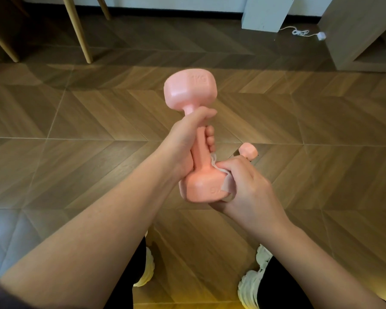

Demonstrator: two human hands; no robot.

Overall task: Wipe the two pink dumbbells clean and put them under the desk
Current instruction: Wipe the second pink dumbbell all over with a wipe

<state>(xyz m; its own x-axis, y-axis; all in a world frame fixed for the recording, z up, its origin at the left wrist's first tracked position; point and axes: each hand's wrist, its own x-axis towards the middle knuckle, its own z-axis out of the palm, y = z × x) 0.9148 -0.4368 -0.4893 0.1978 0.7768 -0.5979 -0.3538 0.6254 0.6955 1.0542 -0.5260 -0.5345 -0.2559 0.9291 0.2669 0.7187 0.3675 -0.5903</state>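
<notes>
Above chevron wood floor [76, 170], pink dumbbell [200, 148]; wooden legs [79, 30] beyond.

Dumbbells [191, 90] — pink; floor [76, 121] — brown chevron wood; shoes [252, 284] white.

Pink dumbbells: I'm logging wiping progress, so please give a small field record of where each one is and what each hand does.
held dumbbell: off the floor, roughly upright, one head up and one down
left hand: grips its handle
right hand: presses a white wipe against the lower head
second dumbbell: on the floor, mostly hidden behind the right hand
progress: wiping under way, neither dumbbell put away yet
</notes>
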